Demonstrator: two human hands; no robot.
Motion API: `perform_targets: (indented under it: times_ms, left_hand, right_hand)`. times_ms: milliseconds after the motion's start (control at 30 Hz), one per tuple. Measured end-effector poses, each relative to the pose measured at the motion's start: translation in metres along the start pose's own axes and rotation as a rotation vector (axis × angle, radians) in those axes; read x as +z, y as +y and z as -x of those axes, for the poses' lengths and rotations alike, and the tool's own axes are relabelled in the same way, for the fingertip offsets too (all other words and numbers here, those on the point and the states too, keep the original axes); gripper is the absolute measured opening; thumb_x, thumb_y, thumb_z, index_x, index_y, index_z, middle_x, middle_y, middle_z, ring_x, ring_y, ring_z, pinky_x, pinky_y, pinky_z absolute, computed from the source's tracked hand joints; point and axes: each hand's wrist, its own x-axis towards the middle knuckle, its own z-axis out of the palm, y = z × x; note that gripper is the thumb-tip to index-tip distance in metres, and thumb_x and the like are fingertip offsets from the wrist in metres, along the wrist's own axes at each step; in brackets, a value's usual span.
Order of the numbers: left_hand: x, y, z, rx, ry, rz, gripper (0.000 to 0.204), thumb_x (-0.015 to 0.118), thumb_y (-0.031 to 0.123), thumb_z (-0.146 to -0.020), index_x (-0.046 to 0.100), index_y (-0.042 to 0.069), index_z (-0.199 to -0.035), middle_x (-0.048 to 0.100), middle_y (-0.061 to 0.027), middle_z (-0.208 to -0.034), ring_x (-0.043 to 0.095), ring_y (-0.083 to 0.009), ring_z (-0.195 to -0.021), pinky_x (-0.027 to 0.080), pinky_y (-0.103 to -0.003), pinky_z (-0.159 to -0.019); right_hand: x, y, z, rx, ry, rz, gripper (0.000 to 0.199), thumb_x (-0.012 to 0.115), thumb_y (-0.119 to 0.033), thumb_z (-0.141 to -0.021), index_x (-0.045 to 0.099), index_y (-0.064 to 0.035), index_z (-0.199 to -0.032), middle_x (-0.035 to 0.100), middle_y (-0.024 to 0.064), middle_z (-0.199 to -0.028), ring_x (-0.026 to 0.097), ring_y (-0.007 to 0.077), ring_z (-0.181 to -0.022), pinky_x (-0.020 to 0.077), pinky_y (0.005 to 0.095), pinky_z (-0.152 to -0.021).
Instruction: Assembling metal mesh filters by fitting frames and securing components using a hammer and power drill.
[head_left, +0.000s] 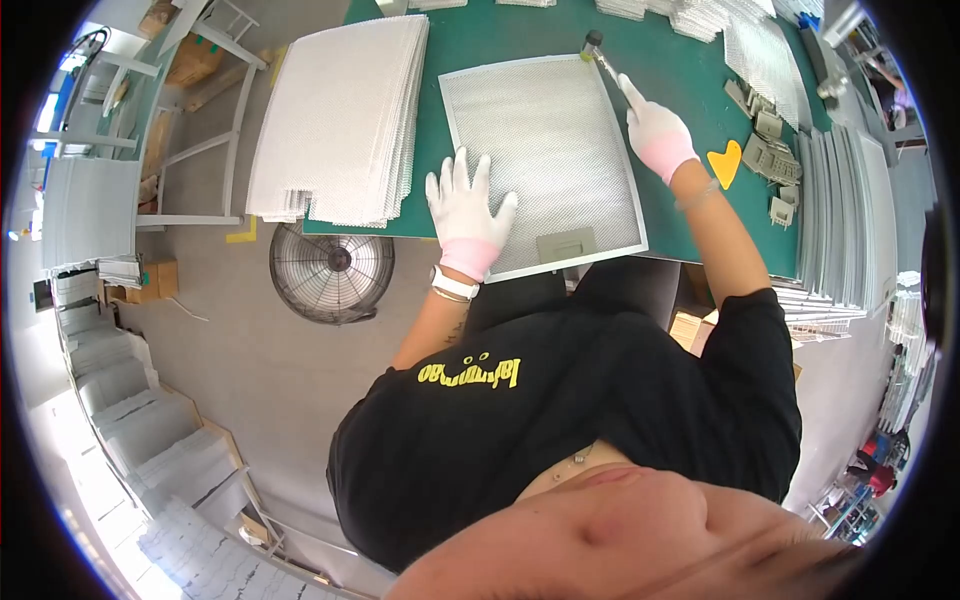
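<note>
Head view: yellow lettering runs across the chest of a black short-sleeved T-shirt, upside down from this angle, with two small rings above it; it is the clearest writing in sight.

Two hands are at work, each in a white glove with a pink cuff; the left hand lies on the left side of one rectangular silver mesh panel with a pale metal frame, its grip spread, fingers apart; the right hand has its grip clamped on the handle of one small hammer with a dark cylindrical head and yellowish end, index finger stretched along it; the hammer's head is at the panel's far edge, near the right corner, though whether it touches I cannot tell; one grey-green rectangular plate sits at the panel's near edge.

One flat yellow heart-shaped piece lies right of the right hand; beside it is a cluster of grey moulded parts, overlapping too much to count; one thick stack of white mesh sheets stands left of the panel.

All these rest on a green tabletop; below, one round caged floor fan stands on a grey floor; pale metal racks line the left side.
</note>
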Motion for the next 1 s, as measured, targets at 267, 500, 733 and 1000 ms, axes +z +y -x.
perform_targets:
  times_ms: [267,500,733,1000]
  left_hand:
    - [0.015,-0.02,0.065,-0.302,0.482,0.986,0.052,0.073,0.004,-0.086,0.049,-0.003,-0.132,0.053,-0.0117,-0.123,0.053,-0.0227,-0.115,0.042,-0.037,-0.103]
    - [0.003,-0.005,0.101,-0.775,-0.449,1.7,0.052,0.076,0.024,-0.091,0.052,0.002,-0.131,0.062,-0.0073,-0.122,0.062,-0.0149,-0.105,0.053,-0.029,-0.088]
    - [0.01,0.092,0.059,-0.268,-0.849,1.766,0.054,0.081,0.026,-0.086,0.059,0.002,-0.129,0.068,-0.0048,-0.107,0.066,-0.0136,-0.092,0.055,-0.029,-0.082]
    - [0.026,0.188,0.034,0.708,-0.7,1.242,0.043,0.065,0.017,-0.093,0.058,-0.001,-0.132,0.059,-0.0179,-0.133,0.06,-0.0282,-0.119,0.044,-0.038,-0.107]
  right_hand:
    - [0.008,0.057,0.032,0.101,0.391,0.036,0.058,0.061,-0.013,-0.09,0.048,-0.0184,-0.146,0.061,0.0214,-0.117,0.061,0.0388,-0.106,0.0515,0.049,-0.09]
    - [0.017,0.045,0.212,0.044,0.604,-0.568,0.018,0.057,0.002,-0.091,0.068,0.002,-0.104,0.069,0.015,-0.095,0.066,0.0264,-0.082,0.0535,0.0351,-0.078]
    - [0.036,0.006,0.266,0.208,0.024,-1.879,0.065,0.057,-0.035,-0.103,0.032,0.0025,-0.149,0.054,0.0174,-0.136,0.06,0.0223,-0.12,0.0516,0.0358,-0.097]
    - [-0.065,0.06,0.264,0.447,0.964,-1.106,0.061,0.057,-0.017,-0.101,0.032,0.004,-0.152,0.05,0.0134,-0.143,0.051,0.0176,-0.124,0.0398,0.0299,-0.106]
